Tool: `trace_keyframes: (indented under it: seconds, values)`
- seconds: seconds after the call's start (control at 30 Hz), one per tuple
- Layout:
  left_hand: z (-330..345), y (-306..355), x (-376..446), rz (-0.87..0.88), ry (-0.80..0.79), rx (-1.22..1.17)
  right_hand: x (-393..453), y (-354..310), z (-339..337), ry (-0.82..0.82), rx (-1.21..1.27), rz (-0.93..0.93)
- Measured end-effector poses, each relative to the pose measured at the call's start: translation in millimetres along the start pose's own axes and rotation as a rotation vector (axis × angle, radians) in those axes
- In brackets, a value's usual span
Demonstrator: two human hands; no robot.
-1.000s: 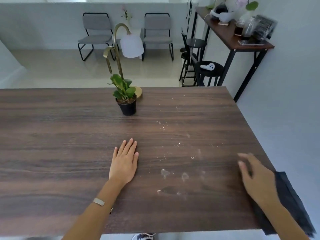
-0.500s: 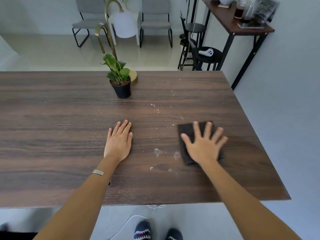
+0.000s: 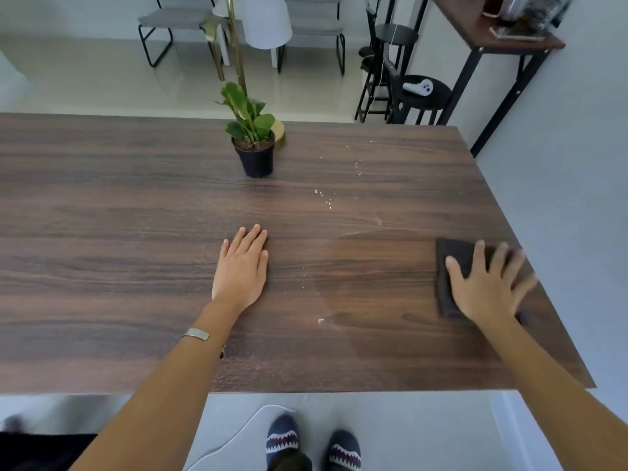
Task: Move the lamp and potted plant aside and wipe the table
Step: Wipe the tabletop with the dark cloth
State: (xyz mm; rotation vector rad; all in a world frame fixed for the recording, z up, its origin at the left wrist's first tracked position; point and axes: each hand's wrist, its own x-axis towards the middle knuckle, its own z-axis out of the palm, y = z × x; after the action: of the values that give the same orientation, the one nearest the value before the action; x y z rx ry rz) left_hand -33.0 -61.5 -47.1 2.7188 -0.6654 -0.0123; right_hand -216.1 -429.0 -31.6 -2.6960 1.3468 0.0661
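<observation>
A dark wooden table (image 3: 102, 215) fills the view. Near its far edge stands a potted plant (image 3: 254, 144) in a black pot, and right behind it a brass lamp (image 3: 268, 20) with a white shade, its round base partly hidden by the leaves. My left hand (image 3: 242, 270) lies flat on the table's middle, fingers together, holding nothing. My right hand (image 3: 489, 287) presses with spread fingers on a dark cloth (image 3: 450, 266) near the right edge. A damp wiped patch (image 3: 373, 277) lies between my hands. White crumbs (image 3: 326, 198) are scattered beyond it.
Beyond the table stand two grey chairs (image 3: 176, 25) and black stools (image 3: 424, 96), one with a white controller on it. A tall side table (image 3: 509, 45) with clutter stands against the right wall. My slippered feet (image 3: 312, 447) are below the near edge.
My right hand brought the cloth onto the table, then swept it right toward the edge, leaving a damp streak and clearing the spots there. My left hand stayed put.
</observation>
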Motion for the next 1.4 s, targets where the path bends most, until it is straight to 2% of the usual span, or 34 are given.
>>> trace_keyframes:
  seconds: [0.07,0.2,0.27,0.37,0.43,0.53,0.6,0.67,0.73,0.8,0.87,0.97,1.03,1.1,1.2,1.3,1.33,1.4]
  values:
    - [0,-1,0,-0.004,-0.002,-0.006,20,-56,2,-0.017,0.045,-0.036]
    - [-2,-3,0,0.007,-0.013,-0.003,-30,-154,23,-0.044,0.03,-0.445]
    - [-3,-5,-2,0.009,-0.018,-0.012,-79,-160,33,-0.037,-0.001,-0.657]
    - [-6,-10,-7,0.018,-0.02,-0.014,-125,-102,38,-0.044,0.004,-0.875]
    - [-9,-18,-9,0.007,-0.009,-0.023,-120,-45,33,-0.048,-0.019,-0.856]
    - [-15,-29,-11,-0.025,0.008,-0.028,-59,-8,17,-0.037,-0.063,-0.566]
    - [-19,-37,-13,-0.031,0.021,-0.022,-13,-37,9,-0.026,-0.032,-0.318]
    - [-22,-44,-15,-0.049,0.028,-0.025,12,-98,6,-0.066,0.029,-0.141]
    - [-23,-49,-17,-0.062,0.032,-0.024,8,-166,12,-0.095,0.036,-0.206]
    - [-24,-52,-17,-0.056,0.026,-0.014,-29,-221,23,-0.089,0.027,-0.417]
    - [-23,-54,-17,-0.05,0.022,-0.008,-85,-242,37,-0.072,0.007,-0.649]
    - [-24,-57,-18,-0.036,0.021,-0.001,-147,-200,44,-0.05,-0.02,-0.892]
    - [-25,-62,-19,-0.047,0.023,-0.008,-152,-142,41,-0.067,-0.013,-0.948]
    - [-26,-65,-19,-0.056,0.027,-0.012,-126,-93,29,-0.081,-0.037,-0.884]
    - [-29,-68,-18,-0.054,0.016,-0.011,-62,-84,16,-0.059,-0.05,-0.583]
    - [-32,-73,-20,-0.055,0.008,-0.006,-21,-155,14,-0.081,0.006,-0.288]
    - [-32,-76,-21,-0.061,0.008,-0.011,-18,-186,17,-0.097,0.007,-0.281]
    - [-34,-82,-24,-0.07,0.012,-0.011,-37,-248,26,-0.134,-0.001,-0.419]
